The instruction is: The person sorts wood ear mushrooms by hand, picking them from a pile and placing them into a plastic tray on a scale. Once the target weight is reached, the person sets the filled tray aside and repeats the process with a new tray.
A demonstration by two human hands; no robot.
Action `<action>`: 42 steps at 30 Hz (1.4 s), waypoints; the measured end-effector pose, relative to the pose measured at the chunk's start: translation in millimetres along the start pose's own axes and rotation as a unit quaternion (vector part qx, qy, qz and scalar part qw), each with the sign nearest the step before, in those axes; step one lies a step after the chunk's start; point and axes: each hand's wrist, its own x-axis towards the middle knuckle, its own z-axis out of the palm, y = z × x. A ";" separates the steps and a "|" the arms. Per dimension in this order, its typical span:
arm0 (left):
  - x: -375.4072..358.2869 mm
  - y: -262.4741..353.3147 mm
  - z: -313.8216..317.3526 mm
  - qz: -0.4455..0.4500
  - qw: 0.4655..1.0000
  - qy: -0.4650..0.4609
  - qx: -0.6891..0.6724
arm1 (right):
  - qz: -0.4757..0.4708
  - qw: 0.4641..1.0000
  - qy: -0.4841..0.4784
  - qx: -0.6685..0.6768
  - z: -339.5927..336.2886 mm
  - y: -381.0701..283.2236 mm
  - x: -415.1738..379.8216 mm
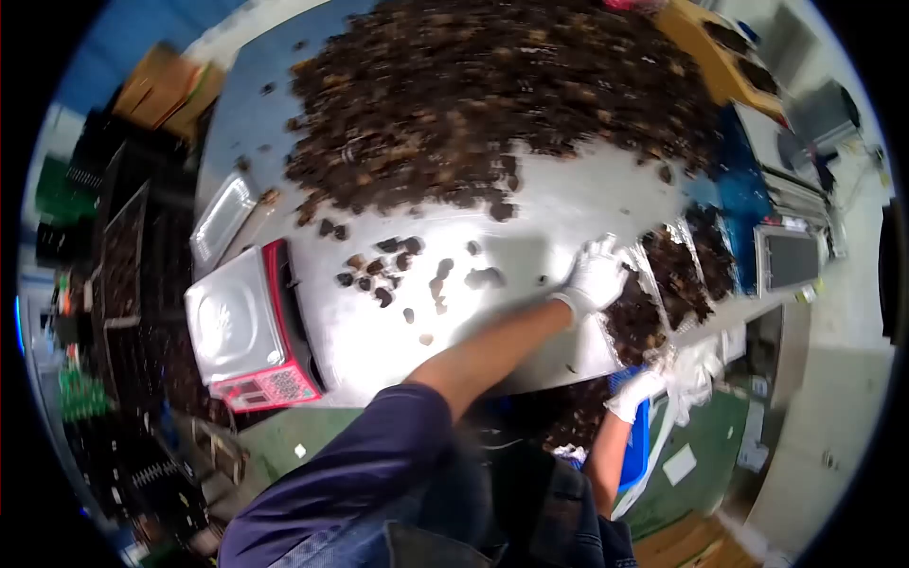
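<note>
My left hand (597, 276), in a white glove, reaches across the metal table (544, 204) with its fingers extended. It lies beside the nearest clear tray (596, 333), which is filled with dark brown, shrivelled pieces (636, 317) that look like dried mushrooms. Whether the fingertips touch the tray is blurred. More filled trays (680, 275) stand in a row to its right. At the table's front right, my right hand (640, 390), also gloved, is closed on crumpled white plastic (696, 379). That plastic hangs past the table edge, above a blue bin (636, 445).
A large heap of dark pieces (492, 90) covers the table's far side. Several loose pieces (379, 270) lie nearer. At left stand a red and white box (241, 327) and an empty clear tray (223, 222). Stacked dark crates (128, 256) flank the table; a yellow box (715, 57) sits far right.
</note>
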 end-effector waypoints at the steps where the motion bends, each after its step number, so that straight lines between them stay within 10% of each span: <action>1: -11.7 -2.2 -12.3 -0.011 0.999 0.011 -0.050 | -0.043 0.998 0.026 -0.024 -6.4 12.6 4.1; 3: -39.9 -14.3 -51.7 -0.006 0.997 0.034 -0.069 | 0.011 0.997 0.012 0.079 -45.0 55.4 32.5; 5: -62.3 -46.5 -103.1 0.042 0.993 0.111 0.004 | -0.236 0.949 0.075 -0.197 -51.7 43.7 23.6; 7: -97.1 -80.0 -194.8 -0.144 0.975 0.071 -0.152 | -0.297 0.924 0.023 -0.240 -24.7 2.5 -8.3; 8: -114.6 -167.4 -196.0 0.051 0.947 0.266 0.170 | -0.355 0.891 -0.022 -0.281 -2.3 -28.0 -36.8; 12: -190.9 -269.3 -386.5 -0.111 0.866 0.375 0.311 | -0.323 0.813 -0.381 -0.299 85.6 -65.8 -113.4; 16: -275.4 -413.6 -480.7 -0.295 0.830 0.294 0.371 | -0.397 0.750 -0.357 -0.390 167.4 -23.1 -155.1; 19: -300.6 -450.2 -509.9 -0.486 0.816 0.059 0.308 | -0.387 0.755 -0.367 -0.382 213.1 -0.2 -176.2; 20: -312.6 -452.7 -509.7 -0.406 0.865 0.047 0.292 | -0.390 0.751 -0.395 -0.356 221.0 4.9 -186.0; 25: -329.1 -485.7 -509.9 -0.388 0.896 0.166 0.141 | -0.395 0.733 -0.448 -0.325 222.2 -22.3 -238.7; 27: -325.1 -480.8 -515.3 -0.346 0.886 0.117 0.287 | -0.430 0.740 -0.398 -0.329 226.1 -30.4 -246.1; 42: -324.6 -482.2 -534.1 -0.297 0.941 0.084 0.141 | -0.468 0.649 -0.508 -0.319 391.3 4.8 -338.1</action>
